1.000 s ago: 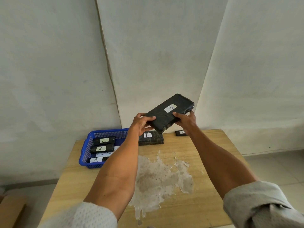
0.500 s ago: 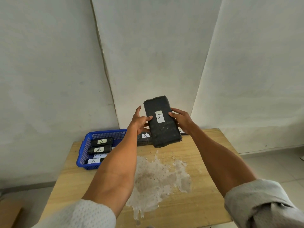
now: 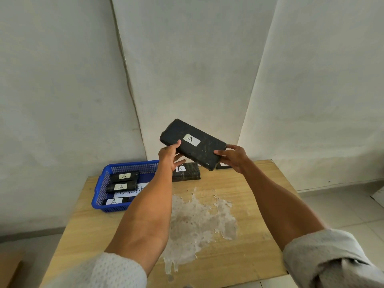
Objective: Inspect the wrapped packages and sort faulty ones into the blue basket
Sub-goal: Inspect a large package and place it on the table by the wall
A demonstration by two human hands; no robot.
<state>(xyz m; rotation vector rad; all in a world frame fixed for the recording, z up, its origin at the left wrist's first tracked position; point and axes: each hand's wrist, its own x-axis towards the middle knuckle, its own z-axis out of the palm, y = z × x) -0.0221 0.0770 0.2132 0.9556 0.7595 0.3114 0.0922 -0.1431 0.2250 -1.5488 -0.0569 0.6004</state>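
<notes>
While left hand and right hand grip it | package tilted

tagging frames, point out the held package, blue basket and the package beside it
held package (image 3: pixel 207 151), head view, wrap beside label
blue basket (image 3: pixel 133 167), head view, far wall
package beside basket (image 3: pixel 190 171), head view, top face

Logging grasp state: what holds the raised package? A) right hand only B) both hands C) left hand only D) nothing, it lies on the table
B: the left hand grips one end of the package, the right hand pinches the other, above the table.
</notes>
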